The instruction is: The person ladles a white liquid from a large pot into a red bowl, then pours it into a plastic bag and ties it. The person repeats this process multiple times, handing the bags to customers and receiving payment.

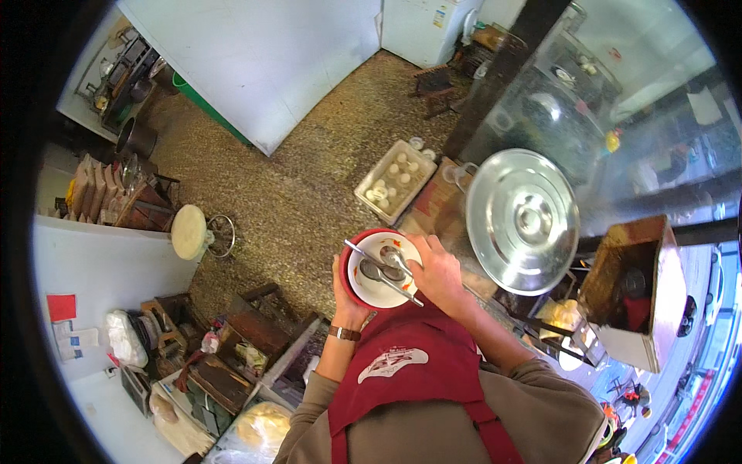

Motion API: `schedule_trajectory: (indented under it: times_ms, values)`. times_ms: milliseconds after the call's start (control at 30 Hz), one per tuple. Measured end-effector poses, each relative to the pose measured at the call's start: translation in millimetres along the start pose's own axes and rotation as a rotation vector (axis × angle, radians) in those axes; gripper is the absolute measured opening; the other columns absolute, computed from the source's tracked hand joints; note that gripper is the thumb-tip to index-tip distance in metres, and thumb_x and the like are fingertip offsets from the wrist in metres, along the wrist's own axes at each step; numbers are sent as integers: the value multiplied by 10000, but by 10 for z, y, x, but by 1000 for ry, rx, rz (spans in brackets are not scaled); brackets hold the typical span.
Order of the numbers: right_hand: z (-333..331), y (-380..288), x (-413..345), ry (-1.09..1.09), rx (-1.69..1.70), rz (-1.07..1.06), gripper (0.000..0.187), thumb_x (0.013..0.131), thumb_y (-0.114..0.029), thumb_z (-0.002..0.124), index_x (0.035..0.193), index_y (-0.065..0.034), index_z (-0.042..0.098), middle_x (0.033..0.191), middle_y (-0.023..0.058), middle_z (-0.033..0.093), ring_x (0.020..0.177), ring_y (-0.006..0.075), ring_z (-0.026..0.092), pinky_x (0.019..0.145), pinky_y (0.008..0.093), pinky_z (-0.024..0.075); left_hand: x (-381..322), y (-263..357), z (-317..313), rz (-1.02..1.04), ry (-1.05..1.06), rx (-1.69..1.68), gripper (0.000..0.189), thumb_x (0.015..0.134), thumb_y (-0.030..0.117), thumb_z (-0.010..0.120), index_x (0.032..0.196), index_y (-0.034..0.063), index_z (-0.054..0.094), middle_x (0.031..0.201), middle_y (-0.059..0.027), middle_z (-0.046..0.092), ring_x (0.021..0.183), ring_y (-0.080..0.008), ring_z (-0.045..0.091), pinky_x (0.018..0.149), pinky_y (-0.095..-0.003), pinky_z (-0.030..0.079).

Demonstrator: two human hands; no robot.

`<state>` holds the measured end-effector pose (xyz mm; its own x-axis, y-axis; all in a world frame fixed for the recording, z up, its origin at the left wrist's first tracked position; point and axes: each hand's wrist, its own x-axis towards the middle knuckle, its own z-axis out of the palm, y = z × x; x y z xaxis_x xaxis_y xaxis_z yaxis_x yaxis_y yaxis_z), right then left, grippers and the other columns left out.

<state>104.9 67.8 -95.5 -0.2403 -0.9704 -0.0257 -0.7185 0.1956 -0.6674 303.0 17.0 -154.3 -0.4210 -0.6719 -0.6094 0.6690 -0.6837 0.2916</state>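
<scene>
In front of my dark red apron I hold a white bowl with orange patterns (371, 293), which sits in or on a red bowl (346, 278). My left hand (346, 298) grips the red outer side from the left. My right hand (435, 269) holds the rim from the right, its fingers at the handle of one metal spoon (391, 255). A second metal spoon (371, 269) crosses it, with its handle over the lower right rim. The undersides of both hands are hidden.
A white crate with round white items (394, 180) stands on the speckled floor ahead. A large round metal lid (522, 220) is at the right, beside an open metal box (626, 290). A round stool (189, 232) stands left, and a white partition (261, 69) stands ahead.
</scene>
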Motion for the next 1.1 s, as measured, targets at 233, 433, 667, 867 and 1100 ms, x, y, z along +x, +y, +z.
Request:
schedule_trajectory:
  times_ms: [233, 433, 667, 867, 1100]
  values:
    - [569, -459, 1763, -104, 235, -3, 288, 926, -88, 650, 1174, -75, 505, 1020, 229, 689, 922, 460, 682, 761, 551, 534, 1032, 1516, 188, 76, 108, 141, 733, 1046, 679, 434, 1487, 110, 568, 1465, -134, 626, 1317, -342, 598, 1109, -502, 513]
    - [484, -793, 3104, -111, 289, 29, 276, 938, -46, 652, 1173, -52, 507, 945, 240, 707, 864, 436, 724, 759, 505, 551, 1910, 2498, 814, 38, 15, 131, 726, 1032, 666, 498, 1432, 71, 608, 1397, -139, 674, 1258, -322, 640, 1114, -492, 511]
    - [372, -594, 4642, 74, 797, 190, 311, 938, 56, 662, 1214, -14, 538, 1084, 96, 692, 981, 130, 671, 801, 273, 546, 3597, 3373, 1576, -147, -119, 48, 669, 1096, 601, 393, 1512, 100, 547, 1470, -130, 631, 1334, -321, 599, 1182, -509, 439]
    - [-95, -17, 5886, 633, 1002, 411, 281, 963, 60, 626, 1206, -47, 537, 1068, 99, 731, 867, 153, 707, 709, 285, 582, 5154, 4286, 2219, -368, -202, 211, 656, 1105, 601, 381, 1481, 95, 561, 1488, -160, 612, 1328, -336, 617, 1136, -556, 493]
    - [-274, 921, 6577, 1137, 978, 745, 322, 935, 26, 648, 1221, -64, 531, 1098, 101, 678, 841, 200, 711, 620, 325, 621, 6319, 5020, 3385, -565, -302, 322, 642, 1077, 609, 459, 1457, 111, 597, 1493, -118, 616, 1362, -322, 580, 1158, -547, 470]
